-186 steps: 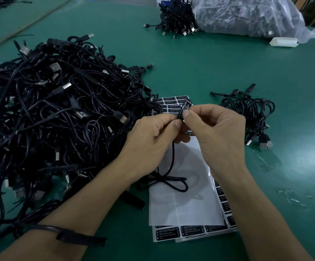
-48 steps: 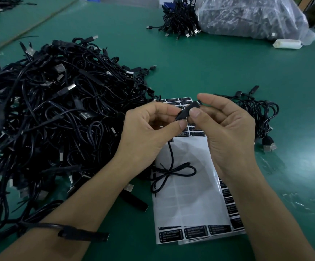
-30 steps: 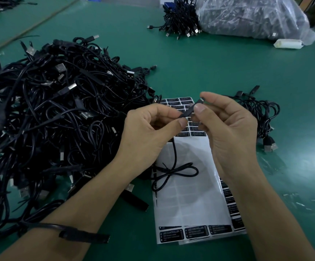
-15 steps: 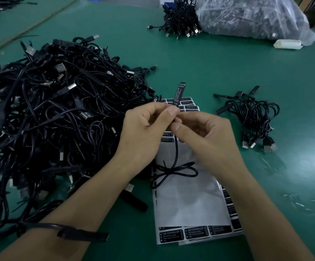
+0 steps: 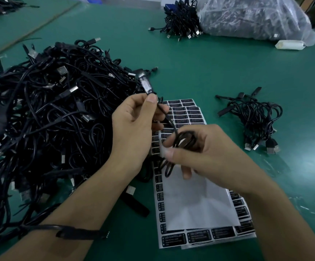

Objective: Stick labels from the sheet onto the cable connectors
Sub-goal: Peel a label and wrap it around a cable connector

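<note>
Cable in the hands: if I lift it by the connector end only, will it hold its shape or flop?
Probably floppy: the cable droops in a loose loop below the right hand, which holds it bunched. Likely light: the left hand holds up the connector end with just a pinch. The connector itself looks stiff, standing straight above the fingertips.

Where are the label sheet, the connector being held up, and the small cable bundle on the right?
label sheet (image 5: 200,204), head view, on its bare white backing.
connector (image 5: 146,85), head view, on the middle of its blurred body.
small cable bundle (image 5: 256,117), head view, on its tangled middle.
</note>
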